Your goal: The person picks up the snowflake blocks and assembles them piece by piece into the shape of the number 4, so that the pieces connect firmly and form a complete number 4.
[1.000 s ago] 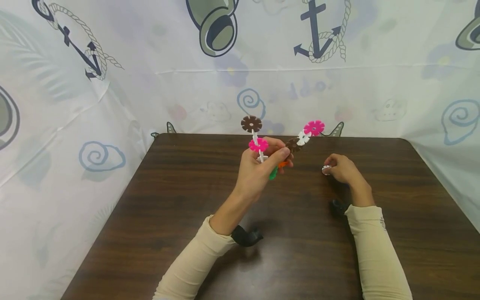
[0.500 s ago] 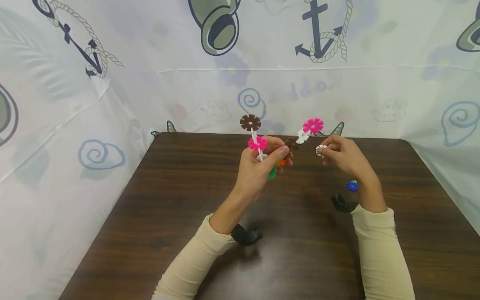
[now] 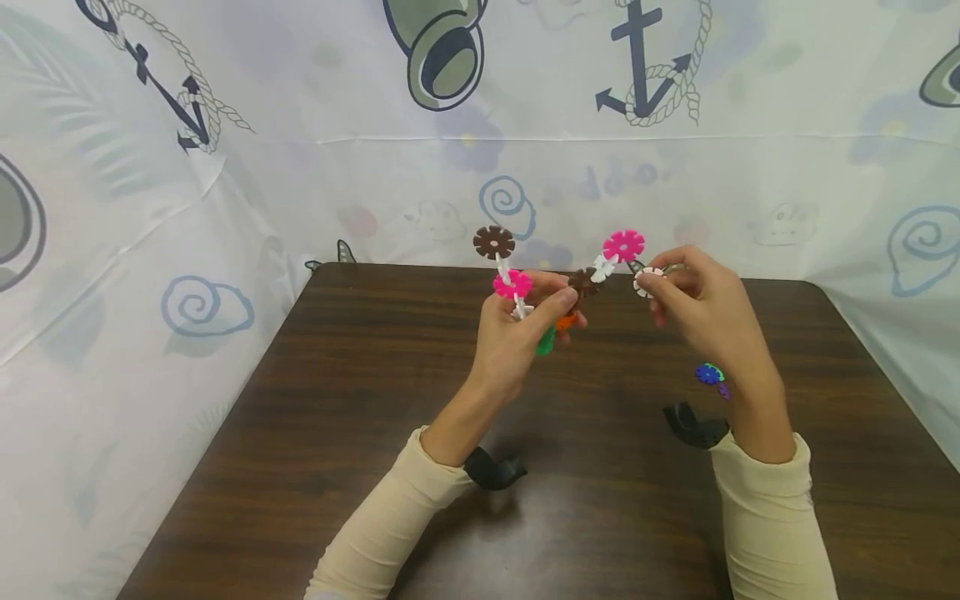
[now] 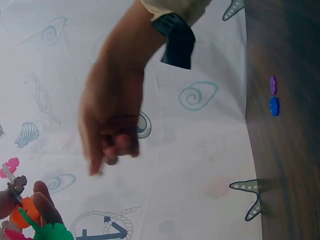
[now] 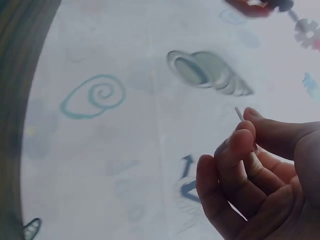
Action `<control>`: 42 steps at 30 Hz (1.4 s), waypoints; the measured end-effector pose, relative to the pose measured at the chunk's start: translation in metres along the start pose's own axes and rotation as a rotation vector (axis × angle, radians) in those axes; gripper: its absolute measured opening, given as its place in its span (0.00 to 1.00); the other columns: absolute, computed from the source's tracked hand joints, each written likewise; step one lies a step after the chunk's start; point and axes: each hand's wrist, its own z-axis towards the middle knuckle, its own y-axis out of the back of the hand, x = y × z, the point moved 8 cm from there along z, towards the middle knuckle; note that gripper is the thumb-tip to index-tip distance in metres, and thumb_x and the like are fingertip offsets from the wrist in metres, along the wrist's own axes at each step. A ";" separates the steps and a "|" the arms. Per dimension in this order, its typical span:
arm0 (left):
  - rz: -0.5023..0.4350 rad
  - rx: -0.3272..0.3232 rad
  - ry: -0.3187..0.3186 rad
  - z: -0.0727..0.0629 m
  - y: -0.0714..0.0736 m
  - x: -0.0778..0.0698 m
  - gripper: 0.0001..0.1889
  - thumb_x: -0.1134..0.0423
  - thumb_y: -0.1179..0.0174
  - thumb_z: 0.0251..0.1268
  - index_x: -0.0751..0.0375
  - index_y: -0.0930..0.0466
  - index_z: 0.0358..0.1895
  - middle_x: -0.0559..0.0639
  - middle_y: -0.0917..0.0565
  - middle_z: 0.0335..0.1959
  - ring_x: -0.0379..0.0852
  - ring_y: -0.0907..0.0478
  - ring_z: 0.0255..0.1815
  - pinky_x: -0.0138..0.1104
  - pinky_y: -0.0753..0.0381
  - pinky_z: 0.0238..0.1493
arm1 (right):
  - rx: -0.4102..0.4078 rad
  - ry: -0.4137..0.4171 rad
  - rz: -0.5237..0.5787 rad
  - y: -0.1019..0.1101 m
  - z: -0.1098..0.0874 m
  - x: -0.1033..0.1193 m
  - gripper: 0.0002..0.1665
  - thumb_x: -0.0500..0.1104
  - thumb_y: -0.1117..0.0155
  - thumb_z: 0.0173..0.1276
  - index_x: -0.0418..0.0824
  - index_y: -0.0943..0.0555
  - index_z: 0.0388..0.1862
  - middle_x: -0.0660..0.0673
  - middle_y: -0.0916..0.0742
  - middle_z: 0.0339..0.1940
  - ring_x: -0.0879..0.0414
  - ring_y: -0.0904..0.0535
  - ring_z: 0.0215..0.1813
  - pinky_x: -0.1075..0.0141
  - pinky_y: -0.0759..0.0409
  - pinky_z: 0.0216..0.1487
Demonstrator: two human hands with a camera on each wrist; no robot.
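Note:
My left hand holds a chain of interlocking plastic snowflake discs up above the table. On its left side a brown disc tops a pink disc with white ones between. The right side runs from another brown disc through a white one to a pink end disc. Green and orange discs show low by the left fingers; the palm hides part of the chain. Thumb and finger of my right hand pinch a loose white snowflake disc, slightly apart from the pink end disc.
On the dark wooden table lie a blue disc with a green edge beside it and a purple disc, partly behind the right wrist. A patterned cloth hangs behind the table. Black wrist mounts sit at both cuffs.
My right hand has lifted the white disc from near the table up beside the pink end of the chain. Blue and purple discs have come into sight. The left hand has hardly moved.

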 end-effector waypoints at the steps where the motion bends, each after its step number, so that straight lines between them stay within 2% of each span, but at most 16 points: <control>1: -0.006 -0.005 0.002 0.000 0.000 0.000 0.08 0.71 0.38 0.72 0.74 0.20 0.47 0.44 0.13 0.30 0.42 0.13 0.30 0.32 0.15 0.28 | -0.024 0.017 0.006 0.003 -0.002 0.005 0.16 0.54 0.35 0.76 0.46 0.20 0.52 0.49 0.14 0.22 0.58 0.19 0.25 0.68 0.28 0.33; 6: -0.016 -0.014 0.000 0.001 0.001 0.001 0.08 0.71 0.38 0.72 0.74 0.20 0.47 0.46 0.13 0.30 0.45 0.13 0.30 0.33 0.15 0.29 | -0.106 0.115 0.059 0.013 -0.014 0.029 0.12 0.45 0.33 0.75 0.44 0.20 0.52 0.57 0.14 0.22 0.62 0.20 0.23 0.69 0.30 0.29; 11: -0.012 -0.024 0.001 0.001 0.002 0.001 0.08 0.70 0.37 0.71 0.73 0.20 0.46 0.50 0.13 0.31 0.45 0.13 0.30 0.34 0.15 0.29 | -0.159 0.199 0.113 0.019 -0.026 0.051 0.12 0.38 0.33 0.74 0.40 0.19 0.53 0.62 0.13 0.25 0.64 0.20 0.22 0.73 0.27 0.32; 17: 0.005 -0.025 -0.017 0.000 0.003 -0.003 0.08 0.70 0.38 0.72 0.74 0.20 0.46 0.44 0.13 0.29 0.41 0.13 0.30 0.32 0.16 0.28 | -0.182 0.257 0.127 0.020 -0.039 0.071 0.12 0.34 0.34 0.73 0.39 0.19 0.54 0.65 0.11 0.28 0.65 0.20 0.23 0.69 0.35 0.21; 21: 0.003 -0.028 -0.034 0.000 0.003 -0.005 0.08 0.70 0.38 0.72 0.75 0.20 0.45 0.42 0.13 0.29 0.42 0.13 0.29 0.31 0.18 0.26 | -0.109 0.256 0.219 0.013 -0.042 0.077 0.15 0.30 0.37 0.73 0.38 0.19 0.56 0.59 0.10 0.30 0.61 0.19 0.23 0.70 0.29 0.24; 25: -0.007 -0.031 -0.046 -0.001 0.002 -0.007 0.09 0.70 0.38 0.72 0.75 0.20 0.44 0.43 0.13 0.28 0.43 0.14 0.29 0.31 0.19 0.26 | -0.009 0.268 0.440 0.004 -0.040 0.079 0.16 0.26 0.39 0.73 0.32 0.21 0.58 0.46 0.10 0.29 0.55 0.19 0.22 0.71 0.20 0.35; 28: -0.015 -0.028 -0.056 -0.001 0.002 -0.009 0.09 0.69 0.38 0.71 0.75 0.21 0.45 0.44 0.13 0.27 0.43 0.14 0.28 0.31 0.19 0.26 | 0.034 0.238 0.550 -0.001 -0.039 0.078 0.15 0.27 0.40 0.73 0.30 0.21 0.57 0.41 0.11 0.28 0.52 0.20 0.22 0.70 0.17 0.38; 33: -0.025 -0.008 -0.074 -0.001 0.000 -0.010 0.10 0.69 0.38 0.71 0.76 0.21 0.45 0.44 0.12 0.28 0.41 0.14 0.28 0.30 0.20 0.25 | 0.076 0.135 0.607 -0.008 -0.037 0.074 0.13 0.32 0.39 0.76 0.31 0.21 0.57 0.40 0.12 0.26 0.51 0.20 0.21 0.66 0.17 0.40; 35: -0.030 0.000 -0.082 -0.001 -0.001 -0.011 0.09 0.70 0.38 0.71 0.77 0.21 0.45 0.44 0.12 0.28 0.41 0.14 0.28 0.30 0.21 0.25 | 0.101 0.119 0.651 -0.011 -0.036 0.072 0.14 0.33 0.39 0.76 0.30 0.22 0.57 0.40 0.12 0.26 0.51 0.20 0.21 0.65 0.17 0.39; 42: -0.047 0.011 -0.098 -0.001 -0.002 -0.012 0.08 0.73 0.39 0.70 0.79 0.22 0.44 0.45 0.13 0.25 0.41 0.15 0.26 0.31 0.22 0.24 | 0.271 0.091 0.847 -0.023 -0.036 0.070 0.10 0.31 0.43 0.78 0.32 0.24 0.55 0.46 0.13 0.26 0.54 0.19 0.23 0.67 0.17 0.36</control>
